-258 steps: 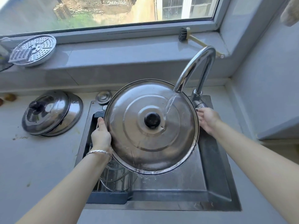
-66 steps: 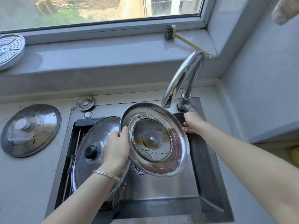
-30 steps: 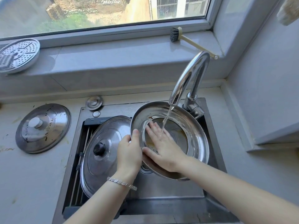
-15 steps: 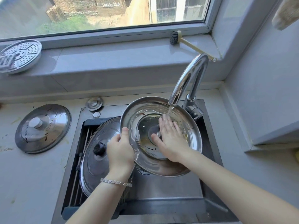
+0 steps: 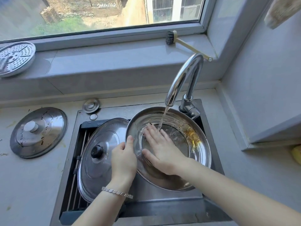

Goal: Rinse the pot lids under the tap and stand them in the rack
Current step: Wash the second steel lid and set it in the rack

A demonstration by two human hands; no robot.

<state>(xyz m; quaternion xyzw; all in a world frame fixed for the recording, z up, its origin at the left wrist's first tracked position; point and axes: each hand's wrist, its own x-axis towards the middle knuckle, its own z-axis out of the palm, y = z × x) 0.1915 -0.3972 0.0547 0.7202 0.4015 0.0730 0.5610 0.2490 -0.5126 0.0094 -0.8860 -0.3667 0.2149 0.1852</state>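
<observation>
- The left hand (image 5: 123,160) grips the near-left rim of the steel lid (image 5: 202,157). Its thumb is hooked over the edge and its fingers are curled behind, out of sight.
- The right hand (image 5: 162,150) lies flat inside the lid with its fingers straight and slightly spread. The palm presses on the wet metal and grasps nothing.
- The lid is turned underside up and tilted toward the person, above the sink (image 5: 162,207). It is shiny stainless steel with a stepped inner ring. Orange-brown residue clings just right of the right hand's fingertips.
- Water (image 5: 163,118) from the tap (image 5: 184,79) lands at the right hand's fingertips.
- Just left of the left hand, a larger lid with a black knob (image 5: 101,168) leans in the rack (image 5: 74,181).
- Well left of both hands, a speckled lid with a white knob (image 5: 39,132) lies flat on the counter.
</observation>
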